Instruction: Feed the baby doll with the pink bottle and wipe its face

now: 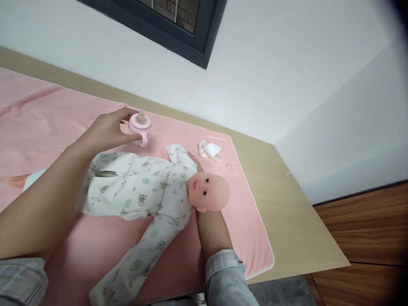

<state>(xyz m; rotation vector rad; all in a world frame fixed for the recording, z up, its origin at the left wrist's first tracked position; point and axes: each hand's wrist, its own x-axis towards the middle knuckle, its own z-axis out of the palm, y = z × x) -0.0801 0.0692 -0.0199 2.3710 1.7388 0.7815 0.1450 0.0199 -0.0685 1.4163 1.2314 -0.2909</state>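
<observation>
A baby doll (208,192) in a white printed sleepsuit (140,189) lies on a pink blanket (248,221). My left hand (106,129) is closed round a pink baby bottle (140,126) with a clear teat, just above the doll's body. My right hand (195,162) reaches under the doll's head and neck. Only its fingertips show beyond the shoulder, stretched flat; the forearm (212,231) runs back to a plaid cuff.
The blanket covers a light wooden table (296,229) set against a white wall. A crumpled clear plastic wrapper (209,150) and a small clear cap (229,166) lie on the blanket beyond the doll's head. Wooden floor (366,229) lies to the right.
</observation>
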